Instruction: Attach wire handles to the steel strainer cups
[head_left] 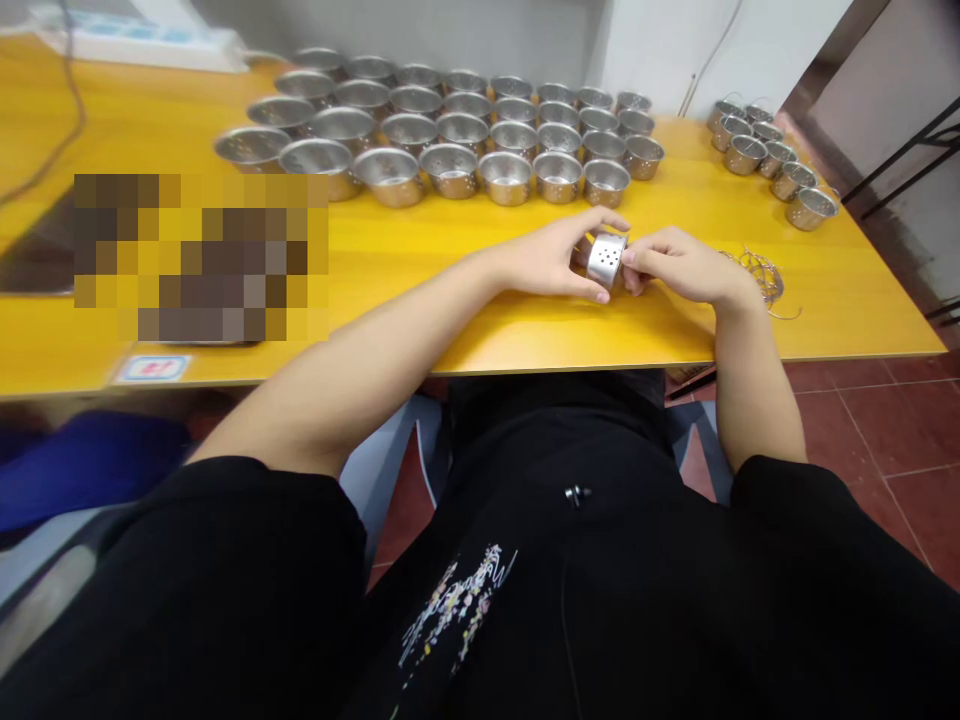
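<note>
A small perforated metal cup (606, 258), turned on its side, is gripped between the thumb and fingers of my left hand (551, 258). At the cup's rim, the fingers of my right hand (679, 263) are closed in a pinch. What lies between those fingertips is hidden or too thin to make out. Just beyond my right wrist lies a tangle of bent metal wires (763, 278) on the yellow table (480, 325).
Rows of perforated metal cups (505, 178) stand along the back. More cups, some with wire handles, form a group (745, 155) at the right. A power strip (150, 45) sits back left. A blurred-out patch (225, 270) covers the left side; a label (154, 368) is near the edge.
</note>
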